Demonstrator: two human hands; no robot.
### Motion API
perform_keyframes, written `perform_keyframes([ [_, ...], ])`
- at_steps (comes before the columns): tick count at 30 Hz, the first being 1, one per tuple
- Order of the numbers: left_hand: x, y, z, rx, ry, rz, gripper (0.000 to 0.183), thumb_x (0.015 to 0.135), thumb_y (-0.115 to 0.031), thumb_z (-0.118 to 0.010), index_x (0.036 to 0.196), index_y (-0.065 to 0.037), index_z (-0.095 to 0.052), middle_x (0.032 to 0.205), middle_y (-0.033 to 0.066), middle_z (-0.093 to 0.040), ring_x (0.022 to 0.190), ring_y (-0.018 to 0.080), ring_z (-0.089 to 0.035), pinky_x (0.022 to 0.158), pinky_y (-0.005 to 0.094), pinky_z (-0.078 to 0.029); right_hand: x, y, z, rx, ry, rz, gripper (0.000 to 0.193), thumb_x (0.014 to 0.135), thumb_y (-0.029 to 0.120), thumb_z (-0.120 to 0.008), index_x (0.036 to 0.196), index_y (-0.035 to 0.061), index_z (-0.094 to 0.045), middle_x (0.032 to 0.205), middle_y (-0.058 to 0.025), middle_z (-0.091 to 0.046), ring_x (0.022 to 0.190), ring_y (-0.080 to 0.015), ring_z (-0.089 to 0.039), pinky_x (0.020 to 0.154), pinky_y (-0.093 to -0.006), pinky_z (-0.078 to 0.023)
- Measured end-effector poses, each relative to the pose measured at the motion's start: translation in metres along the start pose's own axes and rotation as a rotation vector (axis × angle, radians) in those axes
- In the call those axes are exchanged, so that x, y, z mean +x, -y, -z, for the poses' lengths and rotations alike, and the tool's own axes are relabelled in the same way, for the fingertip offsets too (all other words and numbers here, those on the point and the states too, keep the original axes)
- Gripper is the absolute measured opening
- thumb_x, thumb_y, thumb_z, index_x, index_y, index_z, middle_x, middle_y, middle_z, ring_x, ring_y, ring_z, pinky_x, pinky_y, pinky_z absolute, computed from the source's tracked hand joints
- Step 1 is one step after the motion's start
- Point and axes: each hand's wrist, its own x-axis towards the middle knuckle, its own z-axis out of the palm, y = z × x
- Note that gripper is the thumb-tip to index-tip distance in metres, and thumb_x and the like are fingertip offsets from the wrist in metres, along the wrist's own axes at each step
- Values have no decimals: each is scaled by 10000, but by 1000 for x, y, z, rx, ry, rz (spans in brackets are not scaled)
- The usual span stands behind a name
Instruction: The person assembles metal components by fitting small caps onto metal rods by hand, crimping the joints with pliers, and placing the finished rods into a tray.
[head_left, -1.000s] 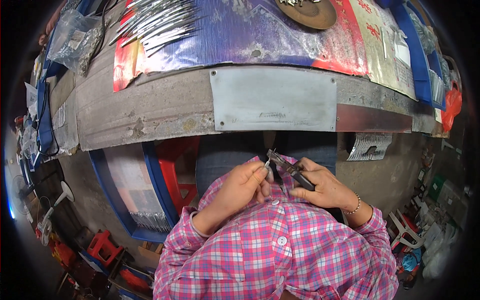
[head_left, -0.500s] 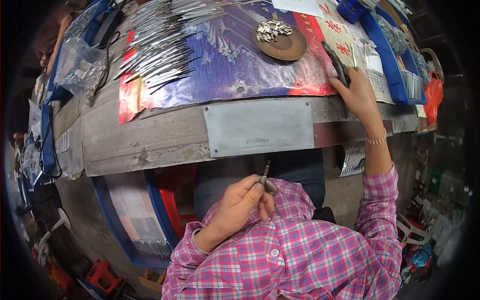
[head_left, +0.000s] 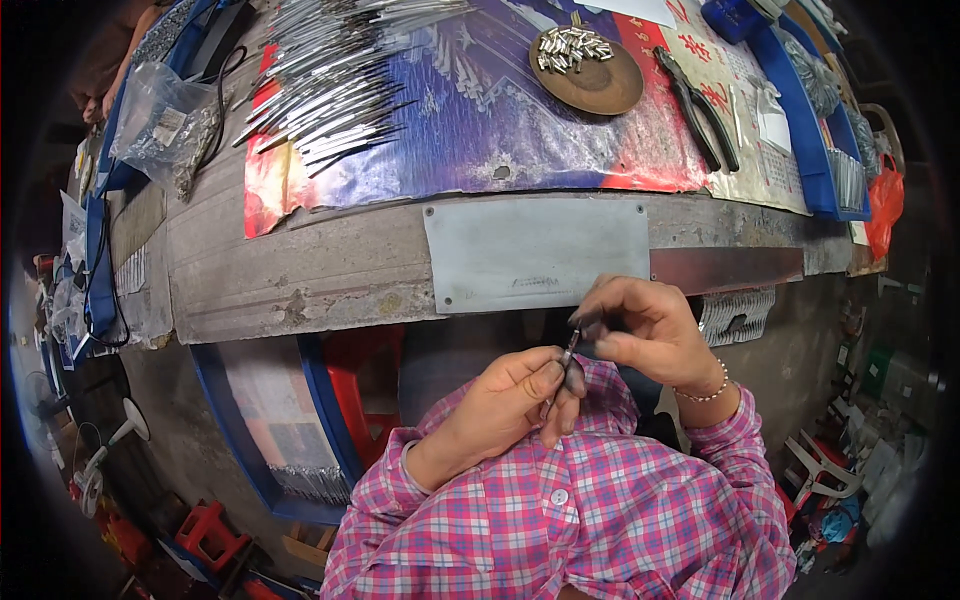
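Observation:
Below the table edge, my left hand (head_left: 510, 395) is closed, its thumb and fingers pinching a slender metal piece (head_left: 568, 358) that points upward. My right hand (head_left: 650, 335) reaches in from the other side, thumb and index finger closed about the upper tip of that piece. What exactly the tip looks like is hidden by the fingers. On the table lie pliers (head_left: 697, 110) with black handles spread apart, out of both hands. A round brown dish (head_left: 600, 95) holds a heap of small silver metal sleeves (head_left: 572, 48).
Many thin metal rods (head_left: 330, 95) are heaped on the table's printed sheet (head_left: 450, 150). A pale metal plate (head_left: 535, 245) is fixed at the front edge. Blue trays (head_left: 815, 140) stand at the right; another blue tray (head_left: 265, 400) is below left, beside a red stool (head_left: 360, 385).
My right hand has let go of the pliers, leaving them on the table, and has come down to the metal piece in my left hand. The left hand has shifted slightly right.

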Motion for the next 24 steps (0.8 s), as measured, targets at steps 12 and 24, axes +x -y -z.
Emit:
perform_keyframes([
  [12, 0, 2, -12, 644, -180, -142, 261, 976, -229, -389, 914, -5, -509, 656, 78, -577, 503, 133, -569, 446, 225, -460, -10, -15, -29, -149, -103, 9, 89, 843, 59, -597, 831, -15, -549, 737, -52, -571, 630, -73, -518, 537, -223, -401],
  [24, -4, 0, -1, -131, 17, 115, 303, 969, -293, -401, 982, -1, -482, 623, 54, -517, 443, 109, -471, 400, 208, -397, -9, -22, -18, 380, -106, -185, 174, 931, 140, -500, 933, -32, -526, 811, -88, -594, 663, -114, -572, 608, -231, -470],
])
